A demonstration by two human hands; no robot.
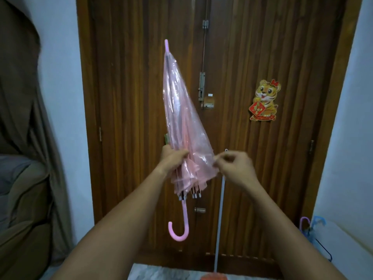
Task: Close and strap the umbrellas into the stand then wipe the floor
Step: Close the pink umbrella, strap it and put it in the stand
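Note:
A folded pink see-through umbrella (179, 118) is held upright in front of the wooden door, tip up, curved pink handle (179, 229) hanging below. My left hand (173, 158) grips the bunched canopy near its lower edge. My right hand (234, 166) pinches the canopy's right edge, where its strap would be; the strap itself is too small to tell. A white mop pole (220, 219) leans against the door behind my right wrist, its orange head (214, 276) on the floor.
A wooden double door (252, 158) with a tiger sticker (265, 100) fills the middle. More umbrellas, purple and blue handles (310, 225), stand in a stand at the lower right by the white wall. A brown curtain (30, 118) and a sofa are at the left.

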